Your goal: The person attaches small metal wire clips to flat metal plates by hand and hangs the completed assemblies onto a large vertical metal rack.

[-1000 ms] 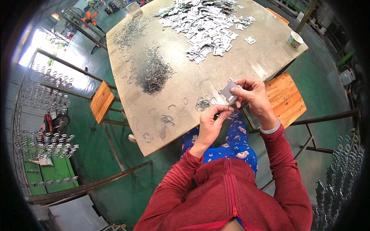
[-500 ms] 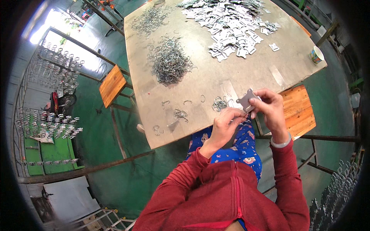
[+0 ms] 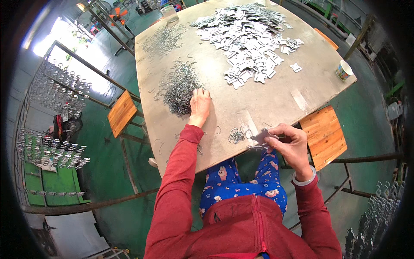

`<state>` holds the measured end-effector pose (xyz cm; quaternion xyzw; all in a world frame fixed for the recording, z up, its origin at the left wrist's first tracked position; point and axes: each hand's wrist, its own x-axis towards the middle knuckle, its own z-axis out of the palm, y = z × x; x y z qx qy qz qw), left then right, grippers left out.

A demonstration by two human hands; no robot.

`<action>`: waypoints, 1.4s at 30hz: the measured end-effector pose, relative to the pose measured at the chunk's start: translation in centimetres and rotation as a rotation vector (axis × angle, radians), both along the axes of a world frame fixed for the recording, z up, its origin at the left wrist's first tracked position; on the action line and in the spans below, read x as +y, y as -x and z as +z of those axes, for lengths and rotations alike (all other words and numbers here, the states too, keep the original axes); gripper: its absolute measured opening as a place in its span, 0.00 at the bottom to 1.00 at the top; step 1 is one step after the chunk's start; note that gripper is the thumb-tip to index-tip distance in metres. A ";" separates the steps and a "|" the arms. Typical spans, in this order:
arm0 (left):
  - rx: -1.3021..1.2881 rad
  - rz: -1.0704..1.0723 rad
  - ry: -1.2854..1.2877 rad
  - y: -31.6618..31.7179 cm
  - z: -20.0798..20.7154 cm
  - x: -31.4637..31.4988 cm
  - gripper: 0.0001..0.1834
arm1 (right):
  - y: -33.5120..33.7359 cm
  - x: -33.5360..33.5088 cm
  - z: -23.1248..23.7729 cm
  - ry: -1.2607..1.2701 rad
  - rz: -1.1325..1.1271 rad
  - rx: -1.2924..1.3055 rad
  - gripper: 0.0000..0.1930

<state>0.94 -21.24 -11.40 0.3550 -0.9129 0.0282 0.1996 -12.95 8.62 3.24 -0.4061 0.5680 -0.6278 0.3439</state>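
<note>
My right hand [image 3: 291, 144] pinches a flat grey metal plate [image 3: 261, 135] with notched edges, tilted just over the table's near edge. Below the plate, a small cluster of wire hooks [image 3: 236, 135] lies on the table. My left hand [image 3: 200, 105] reaches to the right side of a dense pile of bent wire hooks [image 3: 179, 88]. Its fingers are curled down at the pile, and whatever is between them is hidden.
A large heap of flat metal plates [image 3: 246, 39] covers the far middle of the table [image 3: 241, 99]. A paper cup [image 3: 343, 70] stands near the right corner. Wooden stools [image 3: 324, 137] flank the table, and hanging racks of metal parts [image 3: 56, 90] stand at the left.
My left hand has left the plate and moved forward and left to the hook pile. My right hand keeps the plate, now tilted flatter. The view has shifted slightly.
</note>
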 end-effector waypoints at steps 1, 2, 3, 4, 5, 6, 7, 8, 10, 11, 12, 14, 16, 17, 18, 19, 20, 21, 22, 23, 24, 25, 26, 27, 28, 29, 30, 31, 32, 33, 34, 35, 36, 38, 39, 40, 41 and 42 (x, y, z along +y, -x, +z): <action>-0.009 0.006 -0.015 0.2 0.0 0.4 0.06 | 0.0 0.0 -0.1 -0.014 -0.002 -0.020 0.06; -0.021 0.013 -0.031 0.2 -0.1 0.8 0.06 | -0.1 0.0 -0.2 -0.017 -0.008 -0.025 0.06; 0.083 -0.035 -0.108 0.5 0.5 2.0 0.04 | 0.2 0.1 -0.2 -0.030 -0.019 -0.027 0.06; 0.077 -0.038 -0.115 0.7 1.4 2.9 0.04 | 0.2 0.2 -0.2 -0.044 -0.024 -0.033 0.06; 0.271 -0.079 -0.279 1.0 2.1 3.9 0.04 | 0.3 0.3 -0.5 -0.041 -0.031 -0.018 0.06; 0.462 -0.105 -0.442 0.6 3.0 5.1 0.03 | 0.1 0.2 -0.9 -0.044 -0.028 -0.029 0.06; 0.567 -0.171 -0.430 0.4 4.0 6.5 0.05 | -0.1 0.2 -1.0 -0.069 -0.023 -0.029 0.06; 0.566 -0.186 -0.456 1.2 5.6 8.4 0.05 | 0.3 0.5 -1.0 -0.100 -0.040 -0.019 0.06; 0.698 -0.183 -0.970 0.9 9.3 12.3 0.08 | 0.3 0.8 -1.6 -0.105 -0.035 -0.035 0.07; 0.695 -0.189 -0.983 0.9 10.6 14.2 0.08 | 0.4 1.1 -1.7 -0.100 -0.047 -0.025 0.07; 0.803 -0.256 -1.160 0.7 11.7 15.8 0.08 | 0.3 1.2 -2.1 -0.091 -0.050 -0.019 0.07; 0.910 -0.334 -1.350 0.4 12.5 18.2 0.09 | 0.3 1.7 -2.4 -0.103 -0.066 -0.026 0.07; 0.961 -0.404 -1.574 -0.1 12.6 19.5 0.09 | 0.1 1.9 -2.5 -0.106 -0.065 -0.033 0.07; 0.940 -0.469 -1.535 -0.1 12.6 19.6 0.08 | 0.1 2.0 -2.5 -0.106 -0.069 -0.033 0.07; 0.938 -0.468 -1.535 -0.2 12.5 19.7 0.08 | -0.1 2.1 -2.4 -0.109 -0.056 -0.039 0.07; 0.933 -0.426 -1.567 -0.2 12.3 19.7 0.08 | -0.2 2.1 -2.4 -0.111 -0.043 -0.045 0.07; 0.927 -0.384 -1.597 -0.2 12.1 19.7 0.08 | -0.4 2.1 -2.4 -0.110 -0.043 -0.046 0.07; 0.926 -0.384 -1.598 -0.1 11.8 19.8 0.08 | -0.6 2.1 -2.5 -0.095 -0.054 -0.030 0.06; 0.936 -0.401 -1.588 0.0 11.5 19.7 0.09 | -0.7 2.1 -2.6 -0.078 -0.063 -0.013 0.05; 0.948 -0.418 -1.576 0.0 11.3 19.7 0.10 | -0.7 2.2 -2.4 -0.077 -0.062 -0.013 0.05; 0.949 -0.416 -1.569 0.1 11.1 19.8 0.10 | -0.7 2.2 -2.3 -0.070 -0.049 0.016 0.05; 0.965 -0.388 -1.626 0.1 10.9 19.9 0.10 | -0.8 2.1 -2.2 -0.061 -0.035 0.046 0.06; 0.983 -0.359 -1.681 0.1 10.8 20.0 0.10 | -0.9 2.2 -2.3 -0.054 -0.027 0.046 0.06; 0.986 -0.366 -1.675 0.4 10.7 20.4 0.10 | -0.7 2.5 -2.4 -0.041 -0.046 0.125 0.06; 1.017 -0.346 -1.617 0.5 10.6 20.9 0.10 | -0.6 2.6 -2.5 -0.023 -0.056 0.199 0.06; 1.048 -0.325 -1.558 0.5 10.5 21.4 0.10 | -0.6 2.6 -2.4 0.025 -0.071 0.315 0.07; 1.050 -0.310 -1.588 0.4 10.5 21.9 0.10 | -0.6 2.5 -2.3 0.057 -0.092 0.439 0.09; 1.033 -0.289 -1.563 0.3 11.0 22.5 0.10 | -0.7 2.5 -2.4 0.098 -0.117 0.498 0.09; 1.016 -0.268 -1.541 0.2 11.3 23.0 0.09 | -0.8 2.4 -2.4 0.138 -0.143 0.557 0.10; 1.046 -0.309 -1.504 0.3 11.2 23.2 0.08 | -1.0 2.5 -2.5 0.127 -0.163 0.522 0.10; 1.048 -0.309 -1.505 0.4 11.1 23.2 0.08 | -1.0 2.4 -2.5 0.127 -0.162 0.523 0.10; 1.050 -0.297 -1.508 0.5 11.1 23.1 0.09 | -1.0 2.4 -2.7 0.123 -0.167 0.465 0.09; 1.050 -0.284 -1.515 0.6 11.2 23.2 0.09 | -1.0 2.5 -2.7 0.114 -0.172 0.405 0.08; 1.070 -0.291 -1.596 0.9 11.2 23.0 0.09 | -0.8 2.5 -2.9 0.068 -0.162 0.289 0.07; 1.088 -0.299 -1.669 0.9 11.2 22.8 0.09 | -0.7 2.4 -3.0 0.031 -0.152 0.170 0.07; 1.086 -0.291 -1.682 0.9 11.0 22.6 0.09 | -0.6 2.4 -3.3 0.010 -0.137 0.116 0.05; 1.117 -0.318 -1.723 0.9 10.6 22.4 0.09 | -0.7 2.4 -3.1 -0.013 -0.123 0.052 0.05; 1.150 -0.349 -1.762 1.0 10.4 22.1 0.10 | -0.7 2.2 -2.9 -0.033 -0.110 -0.009 0.05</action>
